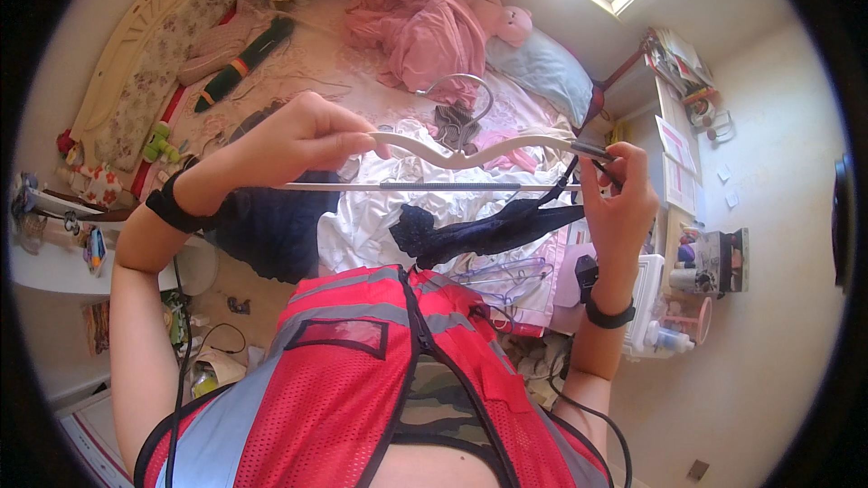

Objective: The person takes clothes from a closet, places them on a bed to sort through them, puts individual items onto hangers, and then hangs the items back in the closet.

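A pale clothes hanger with a metal hook and a straight lower bar is held up in front of my chest. My left hand is closed around its left end. At the other end, my right hand pinches the grey-tipped arm along with a thin black strap. From that strap a black garment hangs slantwise below the bar, its far end loose towards the middle. Part of my right fingers' grip is hidden behind the hanger tip.
White clothes and a dark blue garment lie on the bed beyond. Several thin wire hangers rest at its near side. Pink bedding and a blue pillow are farther back. A cluttered desk stands along the right wall.
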{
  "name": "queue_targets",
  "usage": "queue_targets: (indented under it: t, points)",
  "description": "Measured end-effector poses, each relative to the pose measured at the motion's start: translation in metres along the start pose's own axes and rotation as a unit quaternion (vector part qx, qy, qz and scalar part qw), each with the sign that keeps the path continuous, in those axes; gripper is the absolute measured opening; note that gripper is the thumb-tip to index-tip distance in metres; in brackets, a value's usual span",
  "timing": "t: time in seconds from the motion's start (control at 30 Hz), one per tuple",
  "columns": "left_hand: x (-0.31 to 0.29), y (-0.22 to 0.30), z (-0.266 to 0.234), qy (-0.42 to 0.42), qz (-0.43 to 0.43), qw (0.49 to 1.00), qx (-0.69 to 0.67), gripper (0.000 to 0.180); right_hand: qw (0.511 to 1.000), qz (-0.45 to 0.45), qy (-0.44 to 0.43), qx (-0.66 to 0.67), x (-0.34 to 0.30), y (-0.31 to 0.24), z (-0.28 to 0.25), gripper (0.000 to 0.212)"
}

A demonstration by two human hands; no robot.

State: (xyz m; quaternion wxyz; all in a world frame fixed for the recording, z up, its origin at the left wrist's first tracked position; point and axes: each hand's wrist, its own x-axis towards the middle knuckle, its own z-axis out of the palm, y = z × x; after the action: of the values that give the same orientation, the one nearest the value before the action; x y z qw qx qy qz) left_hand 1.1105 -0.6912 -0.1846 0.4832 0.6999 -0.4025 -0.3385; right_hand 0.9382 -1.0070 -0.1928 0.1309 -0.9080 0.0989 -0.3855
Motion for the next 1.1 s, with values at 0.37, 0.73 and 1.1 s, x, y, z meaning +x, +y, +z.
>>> queue_targets:
  t: [0.37, 0.73, 1.1]
  points:
    - [-0.003, 0.0, -0.007, -0.012, -0.011, 1.0, 0.025, 0.027, 0.961, 0.152, -0.118, 0.197, 0.002, 0.011, -0.026, 0.019]
    - [0.004, 0.005, -0.007, -0.009, 0.046, 0.993, 0.107, 0.026, 0.989, -0.145, 0.002, -0.042, 0.014, -0.005, -0.026, 0.042]
    - [0.031, 0.007, 0.007, 0.246, 0.36, 0.827, 0.355, 0.02, 0.968, 0.0, -0.187, 0.17, 0.01, -0.03, -0.006, 0.016]
